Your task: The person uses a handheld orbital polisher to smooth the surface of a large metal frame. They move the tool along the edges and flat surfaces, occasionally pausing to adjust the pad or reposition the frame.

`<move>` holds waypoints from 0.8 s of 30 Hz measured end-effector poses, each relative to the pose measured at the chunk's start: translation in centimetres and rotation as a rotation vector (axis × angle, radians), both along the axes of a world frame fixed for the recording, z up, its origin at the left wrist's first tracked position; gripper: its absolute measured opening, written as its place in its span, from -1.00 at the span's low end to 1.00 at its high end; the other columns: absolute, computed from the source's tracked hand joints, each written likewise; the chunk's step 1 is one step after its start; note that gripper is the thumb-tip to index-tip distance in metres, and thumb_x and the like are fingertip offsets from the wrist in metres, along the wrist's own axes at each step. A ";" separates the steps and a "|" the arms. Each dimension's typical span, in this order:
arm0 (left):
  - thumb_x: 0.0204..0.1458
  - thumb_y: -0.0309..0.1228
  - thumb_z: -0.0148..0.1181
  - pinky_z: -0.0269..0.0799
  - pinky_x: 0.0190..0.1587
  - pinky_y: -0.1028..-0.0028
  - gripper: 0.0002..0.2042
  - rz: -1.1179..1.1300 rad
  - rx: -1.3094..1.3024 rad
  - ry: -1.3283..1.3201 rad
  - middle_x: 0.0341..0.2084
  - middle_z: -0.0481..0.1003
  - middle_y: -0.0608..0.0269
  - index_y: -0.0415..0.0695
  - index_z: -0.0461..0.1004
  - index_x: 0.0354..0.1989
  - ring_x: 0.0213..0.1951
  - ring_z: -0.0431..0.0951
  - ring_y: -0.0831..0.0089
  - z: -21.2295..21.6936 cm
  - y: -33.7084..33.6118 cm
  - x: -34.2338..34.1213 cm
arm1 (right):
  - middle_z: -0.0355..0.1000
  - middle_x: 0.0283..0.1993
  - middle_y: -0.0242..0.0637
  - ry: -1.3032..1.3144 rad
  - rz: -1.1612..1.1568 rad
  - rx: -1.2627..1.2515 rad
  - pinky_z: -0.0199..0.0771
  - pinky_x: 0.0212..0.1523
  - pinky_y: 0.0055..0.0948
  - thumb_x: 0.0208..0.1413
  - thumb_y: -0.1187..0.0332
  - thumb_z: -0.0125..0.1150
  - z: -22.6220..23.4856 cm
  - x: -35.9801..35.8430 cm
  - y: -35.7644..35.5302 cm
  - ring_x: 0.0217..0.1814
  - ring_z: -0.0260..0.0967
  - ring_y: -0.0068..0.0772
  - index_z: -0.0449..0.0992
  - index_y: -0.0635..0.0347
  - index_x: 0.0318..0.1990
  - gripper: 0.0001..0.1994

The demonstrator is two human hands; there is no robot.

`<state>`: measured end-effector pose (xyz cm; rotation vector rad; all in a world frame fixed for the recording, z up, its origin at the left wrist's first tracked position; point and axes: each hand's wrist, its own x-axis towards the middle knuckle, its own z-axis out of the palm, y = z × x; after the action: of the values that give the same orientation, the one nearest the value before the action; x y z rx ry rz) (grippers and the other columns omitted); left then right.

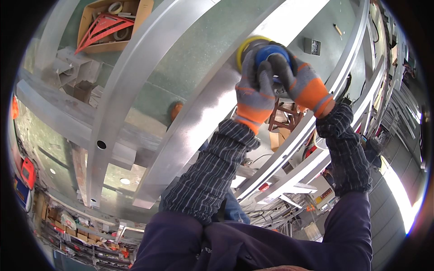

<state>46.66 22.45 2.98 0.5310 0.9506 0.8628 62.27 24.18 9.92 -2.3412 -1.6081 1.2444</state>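
Both my hands wear grey-and-orange work gloves and are closed around a round power sander (272,53) with a blue top and a yellow-edged disc. My left hand (256,97) wraps its near left side; my right hand (307,86) grips it from the right. The fingers partly cover the tool. Its disc rests on a long, shiny square metal beam (199,117) that runs from near left to far right. Whether the disc is turning, I cannot tell.
More metal beams (124,77) run alongside, joined by a curved crosspiece (54,115). At far left a cardboard box (147,11) holds a red set square (106,29) and tape rolls. A short tube offcut (312,46) lies beyond the beam. Shelves (83,235) stand near left.
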 end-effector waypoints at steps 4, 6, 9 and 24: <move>0.52 -0.18 0.06 0.65 0.18 0.45 -0.46 -0.065 0.093 0.084 0.29 0.46 0.07 -0.11 0.16 0.55 0.22 0.57 0.34 -0.3 1.2 0.3 | 0.67 -0.19 0.13 0.079 0.003 0.015 0.71 -0.07 -0.07 0.39 -0.33 0.13 -0.1 0.5 1.0 -0.15 0.71 0.16 0.38 0.24 0.47 -0.18; 0.52 -0.17 0.06 0.62 0.21 0.44 -0.46 0.082 0.098 0.017 0.29 0.46 0.06 -0.12 0.17 0.55 0.24 0.56 0.34 -0.1 0.2 -0.4 | 0.67 -0.18 0.14 0.005 0.044 -0.075 0.71 -0.07 -0.07 0.39 -0.33 0.13 0.7 -0.7 1.1 -0.15 0.71 0.16 0.37 0.22 0.48 -0.18; 0.52 -0.16 0.05 0.60 0.25 0.42 -0.45 0.028 0.143 0.069 0.31 0.45 0.05 -0.14 0.17 0.55 0.25 0.55 0.32 -0.2 0.0 -1.1 | 0.67 -0.18 0.17 -0.004 0.050 -0.010 0.71 -0.12 -0.08 0.39 -0.34 0.11 0.7 -1.2 0.5 -0.17 0.71 0.14 0.42 0.25 0.43 -0.18; 0.51 -0.07 0.04 0.56 0.33 0.33 -0.44 -0.087 0.289 0.329 0.25 0.51 -0.03 -0.20 0.23 0.49 0.29 0.57 0.16 0.4 0.6 -1.3 | 0.69 -0.16 0.09 0.120 -0.020 -0.010 0.72 -0.06 -0.11 0.37 -0.30 0.19 -0.8 0.4 0.0 -0.13 0.71 0.09 0.48 0.28 0.38 -0.21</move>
<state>45.36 23.10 3.37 0.9784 1.0976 0.8537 62.71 24.18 9.09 -2.2351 -1.5415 1.3637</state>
